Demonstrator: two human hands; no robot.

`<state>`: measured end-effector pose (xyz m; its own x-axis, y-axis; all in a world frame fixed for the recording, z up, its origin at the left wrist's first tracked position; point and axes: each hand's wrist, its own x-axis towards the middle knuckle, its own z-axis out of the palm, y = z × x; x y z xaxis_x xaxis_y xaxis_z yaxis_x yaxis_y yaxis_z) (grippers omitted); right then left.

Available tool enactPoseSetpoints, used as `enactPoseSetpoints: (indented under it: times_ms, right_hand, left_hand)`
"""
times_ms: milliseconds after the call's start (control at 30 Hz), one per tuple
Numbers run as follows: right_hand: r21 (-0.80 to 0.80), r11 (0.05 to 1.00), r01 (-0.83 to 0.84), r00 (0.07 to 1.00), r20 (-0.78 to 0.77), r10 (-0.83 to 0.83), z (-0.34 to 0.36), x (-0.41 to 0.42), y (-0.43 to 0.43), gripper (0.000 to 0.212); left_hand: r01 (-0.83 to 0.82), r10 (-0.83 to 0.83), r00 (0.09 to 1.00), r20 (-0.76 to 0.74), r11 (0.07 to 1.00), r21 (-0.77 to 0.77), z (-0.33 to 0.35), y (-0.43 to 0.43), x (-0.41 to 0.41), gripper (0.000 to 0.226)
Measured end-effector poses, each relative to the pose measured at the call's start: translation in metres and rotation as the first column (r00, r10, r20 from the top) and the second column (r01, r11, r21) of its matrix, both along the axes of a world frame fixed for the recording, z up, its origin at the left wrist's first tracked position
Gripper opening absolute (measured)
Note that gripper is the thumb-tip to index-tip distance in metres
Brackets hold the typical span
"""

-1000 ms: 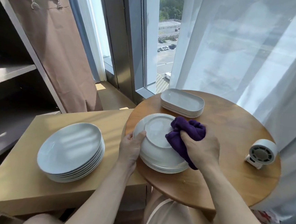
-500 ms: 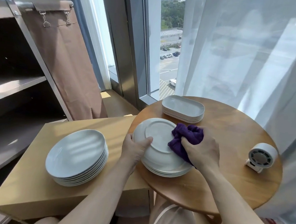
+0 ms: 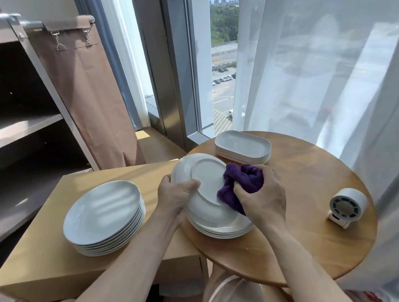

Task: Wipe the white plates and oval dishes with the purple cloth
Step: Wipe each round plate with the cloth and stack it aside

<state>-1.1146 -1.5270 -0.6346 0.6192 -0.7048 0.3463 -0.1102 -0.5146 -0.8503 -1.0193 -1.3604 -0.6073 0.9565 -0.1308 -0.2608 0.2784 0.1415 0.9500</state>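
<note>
The upturned round white plate (image 3: 205, 175) lies tilted on the short stack of white plates (image 3: 222, 228) at the 9 o'clock edge of the round wooden counter (image 3: 307, 234). The left hand (image 3: 177, 195) has its grip clamped on the plate's rim at 7 o'clock, thumb over the underside. The right hand (image 3: 262, 198) has its grip clenched round the bunched purple cloth (image 3: 241, 184) and presses it on the plate at 3 o'clock.

The risk, as I judge it, is a slide. The plate hangs past the stack toward 9 o'clock, beyond the counter's edge. A hard wipe in that direction could push the glazed rim out of the left hand, or drag the stack below with it. The stack of white oval dishes (image 3: 242, 146) at 12 o'clock sits just beside the cloth and could be knocked by a long stroke.

Compared with half a second ago, the plate's far rim stands higher and it leans more toward the person. The cloth has crept from 4 o'clock up toward 2 o'clock. The left thumb reaches further onto the base, and the view has tipped upward.
</note>
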Motion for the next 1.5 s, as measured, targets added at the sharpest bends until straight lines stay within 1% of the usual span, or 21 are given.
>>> enactPoseSetpoints:
  times_ms: [67, 200, 333, 433, 567, 667, 800, 1000, 1067, 1133, 1200, 1267, 1367, 1433, 1500]
  right_hand:
    - [0.0, 1.0, -0.006, 1.0, 0.016, 0.006, 0.001, 0.0, 0.001, 0.04]
    - [0.022, 1.0, -0.006, 0.997, 0.074, 0.004, 0.004, 0.001, 0.006, 0.036]
    - [0.018, 1.0, -0.013, 0.995, 0.101, 0.011, 0.003, 0.002, 0.008, 0.039]
    - [0.006, 0.999, -0.042, 0.995, 0.091, 0.041, 0.0, 0.003, 0.011, 0.042]
    - [-0.028, 0.996, -0.082, 0.994, 0.068, 0.083, -0.002, 0.006, 0.018, 0.043]
    - [-0.048, 0.992, -0.113, 0.991, 0.062, 0.116, -0.003, 0.006, 0.022, 0.044]
    - [-0.061, 0.989, -0.133, 0.99, 0.044, 0.136, -0.007, 0.007, 0.023, 0.044]
    - [-0.102, 0.983, -0.153, 0.986, 0.044, 0.158, -0.01, 0.008, 0.028, 0.047]
    - [-0.121, 0.981, -0.155, 0.986, 0.048, 0.162, -0.009, 0.008, 0.03, 0.048]
    - [-0.14, 0.976, -0.166, 0.983, 0.057, 0.175, -0.008, 0.008, 0.032, 0.046]
    - [-0.139, 0.972, -0.19, 0.978, 0.059, 0.2, -0.008, 0.006, 0.035, 0.041]
    - [-0.123, 0.968, -0.22, 0.972, 0.056, 0.228, -0.009, 0.005, 0.039, 0.042]
    - [-0.168, 0.953, -0.254, 0.963, 0.052, 0.266, -0.012, 0.007, 0.045, 0.045]
    - [-0.178, 0.94, -0.291, 0.952, 0.04, 0.302, -0.014, 0.008, 0.051, 0.044]
    - [-0.199, 0.927, -0.319, 0.942, 0.037, 0.332, -0.016, 0.008, 0.056, 0.043]
  left_hand:
    - [-0.016, 0.015, 0.999, 0.042, 0.999, 0.043, 0.006, 0.004, 0.001, 0.058]
    - [-0.052, 0.019, 0.981, 0.195, 0.985, 0.162, 0.022, 0.019, 0.005, 0.047]
    - [-0.09, 0.006, 0.937, 0.349, 0.971, 0.224, 0.041, 0.034, 0.004, 0.049]
    - [-0.096, -0.045, 0.896, 0.441, 0.951, 0.292, 0.049, 0.044, 0.002, 0.051]
    - [-0.07, -0.092, 0.879, 0.468, 0.946, 0.317, 0.054, 0.058, -0.001, 0.058]
    - [-0.056, -0.084, 0.886, 0.457, 0.956, 0.286, 0.055, 0.067, -0.002, 0.057]
    - [-0.083, -0.062, 0.88, 0.47, 0.956, 0.281, 0.056, 0.085, 0.002, 0.057]
    - [-0.129, -0.134, 0.808, 0.574, 0.911, 0.393, 0.057, 0.114, 0.008, 0.055]
    - [-0.151, -0.189, 0.764, 0.616, 0.877, 0.455, 0.056, 0.122, 0.008, 0.05]
    - [-0.194, -0.249, 0.719, 0.649, 0.825, 0.531, 0.05, 0.13, 0.007, 0.045]
    - [-0.276, -0.326, 0.663, 0.674, 0.73, 0.625, 0.04, 0.139, 0.008, 0.04]
    - [-0.382, -0.41, 0.6, 0.687, 0.608, 0.696, 0.028, 0.149, 0.007, 0.035]
    - [-0.51, -0.521, 0.507, 0.687, 0.462, 0.726, 0.011, 0.163, 0.004, 0.032]
    - [-0.555, -0.573, 0.466, 0.674, 0.404, 0.727, 0.002, 0.173, 0.002, 0.035]
    - [-0.568, -0.611, 0.448, 0.653, 0.37, 0.735, -0.006, 0.183, 0.0, 0.035]
